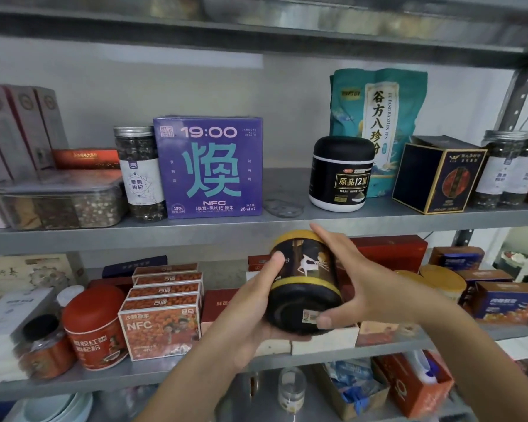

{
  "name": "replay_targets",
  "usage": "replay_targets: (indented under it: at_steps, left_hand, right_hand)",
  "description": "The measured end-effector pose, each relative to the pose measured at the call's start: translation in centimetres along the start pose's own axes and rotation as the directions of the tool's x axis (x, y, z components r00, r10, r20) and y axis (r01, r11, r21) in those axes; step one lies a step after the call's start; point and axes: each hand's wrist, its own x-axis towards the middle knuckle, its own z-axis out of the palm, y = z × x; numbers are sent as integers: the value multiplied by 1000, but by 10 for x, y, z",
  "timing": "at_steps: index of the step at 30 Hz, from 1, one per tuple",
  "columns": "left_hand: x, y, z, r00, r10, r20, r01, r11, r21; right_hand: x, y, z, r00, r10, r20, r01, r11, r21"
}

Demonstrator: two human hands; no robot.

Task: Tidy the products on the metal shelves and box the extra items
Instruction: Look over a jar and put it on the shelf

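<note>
I hold a black round tin with yellow bands and a gold deer print (305, 281) in front of the shelves, tilted with its base toward me. My left hand (256, 306) cups it from below and the left, thumb on its side. My right hand (357, 278) grips it from the right, fingers over the yellow lid and thumb near the base. Just above the tin lies the upper metal shelf (287, 220), with a bare gap between a purple "19:00" box (209, 167) and a black-and-white jar (342, 175).
The upper shelf also carries a clear jar (139, 175), a plastic tub (58, 202), a teal pouch (378, 123) and a navy box (436, 175). The lower shelf (302, 359) is packed with red and orange NFC boxes (162, 315), a red tin (93, 327) and blue-orange boxes (503, 303).
</note>
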Motion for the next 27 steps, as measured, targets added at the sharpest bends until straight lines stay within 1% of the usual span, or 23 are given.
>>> replay_targets:
  at_steps: [1, 3, 4, 6, 8, 10, 11, 12, 13, 14, 15, 16, 17, 19, 20, 23, 25, 27]
  left_hand:
    - [0, 0, 1, 994, 105, -24, -102, 988, 117]
    - [2, 2, 2, 953, 302, 6, -286, 896, 340]
    - [4, 3, 2, 927, 371, 55, -362, 849, 385]
    - [12, 8, 0, 869, 472, 151, -491, 780, 387]
    - [23, 13, -5, 814, 539, 218, -580, 723, 375]
    - [33, 19, -12, 751, 600, 276, -658, 643, 392]
    - [39, 21, -18, 714, 641, 281, -688, 569, 451]
    - [46, 24, -25, 661, 698, 273, -697, 438, 567]
    - [54, 26, -36, 597, 753, 277, -636, 234, 735]
    - [63, 28, -49, 545, 791, 278, -462, 7, 887]
    - [70, 28, -61, 507, 814, 285, -239, -186, 953]
    - [75, 26, -72, 496, 814, 302, -57, -317, 947]
    - [79, 22, -81, 507, 801, 318, 53, -397, 916]
    - [89, 12, -95, 517, 774, 365, 155, -504, 850]
    - [94, 9, -100, 504, 770, 391, 184, -538, 823]
    - [106, 7, -105, 441, 794, 419, 264, -561, 785]
    - [110, 6, -105, 402, 802, 441, 290, -569, 769]
    - [111, 6, -107, 385, 802, 457, 301, -577, 759]
  right_hand:
    - [0, -4, -4, 1000, -13, -3, 13, 1000, -12]
    - [0, -12, -9, 996, -54, -75, 47, 995, -88]
    - [0, -17, -9, 990, -82, -114, 64, 986, -156]
    - [1, -27, -9, 967, -180, -178, 118, 943, -311]
    - [5, -32, -10, 914, -327, -242, 176, 855, -488]
    - [12, -33, -12, 851, -434, -297, 176, 767, -617]
    - [18, -31, -14, 819, -478, -318, 174, 735, -655]
    - [24, -28, -15, 785, -517, -341, 175, 713, -679]
    - [30, -25, -17, 751, -549, -367, 175, 701, -691]
    - [37, -21, -19, 720, -572, -394, 176, 699, -694]
    - [44, -17, -21, 696, -586, -415, 174, 698, -695]
    - [51, -12, -23, 681, -593, -430, 166, 697, -698]
    - [59, -7, -26, 674, -593, -441, 151, 695, -703]
    - [71, 1, -30, 677, -572, -462, 107, 698, -708]
    - [77, 4, -33, 679, -559, -476, 80, 701, -709]
    - [88, 8, -42, 687, -539, -487, 17, 682, -732]
    - [94, 6, -46, 696, -533, -480, -15, 658, -752]
    - [99, 3, -47, 714, -511, -478, -60, 636, -769]
